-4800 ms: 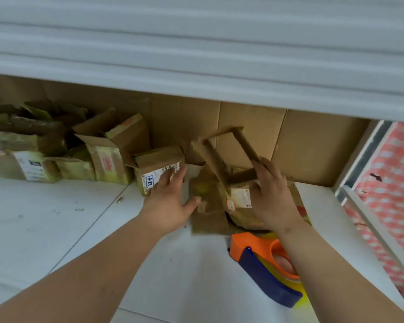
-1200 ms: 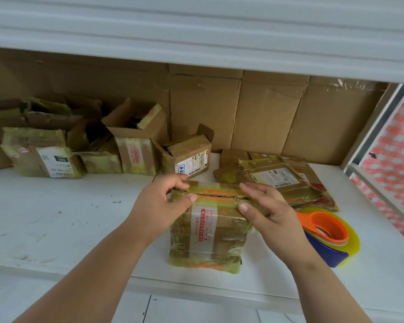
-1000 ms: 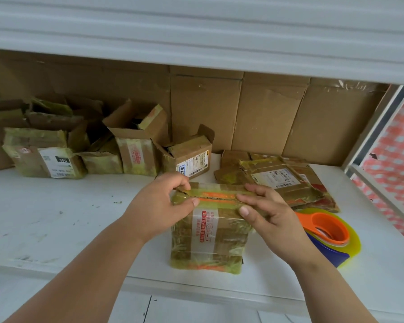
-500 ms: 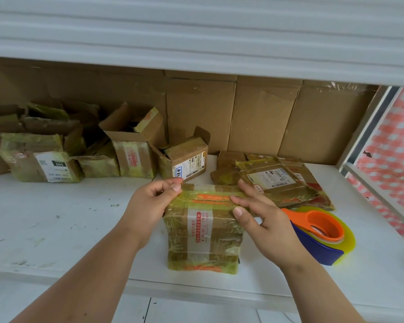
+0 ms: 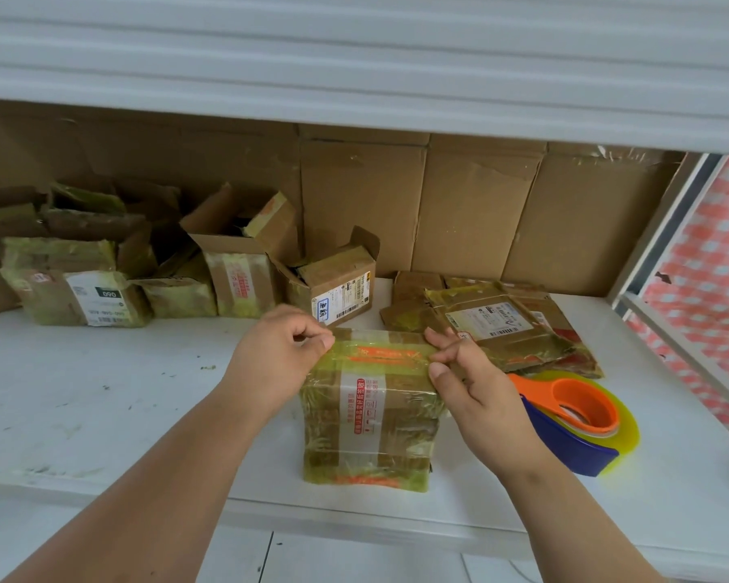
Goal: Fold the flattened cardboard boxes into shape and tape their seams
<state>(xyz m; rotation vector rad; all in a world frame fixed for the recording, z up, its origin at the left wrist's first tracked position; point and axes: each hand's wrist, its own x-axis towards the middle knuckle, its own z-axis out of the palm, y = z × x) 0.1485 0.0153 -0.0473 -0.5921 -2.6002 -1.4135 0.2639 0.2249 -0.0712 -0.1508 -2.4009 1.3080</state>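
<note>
Box [image 5: 369, 418] is stood upright on the white shelf [image 5: 102, 397], near its front edge, wrapped in old yellowish tape with a red-printed white strip down the near face. Left hand [image 5: 276, 355] is placed at the box's top left corner, fingers curled, thumb and forefinger pinched at the top edge. Right hand [image 5: 470, 385] is held at the box's top right corner, thumb pressed on the near face, fingers loosely bent over the top edge. Tape dispenser [image 5: 573, 422], orange and blue, is laid just right of the box. Flattened boxes [image 5: 497, 326] are stacked behind the box to its right. Opened boxes [image 5: 236, 271] are ranged behind the box to its left, against the cardboard backing [image 5: 459, 212].
</note>
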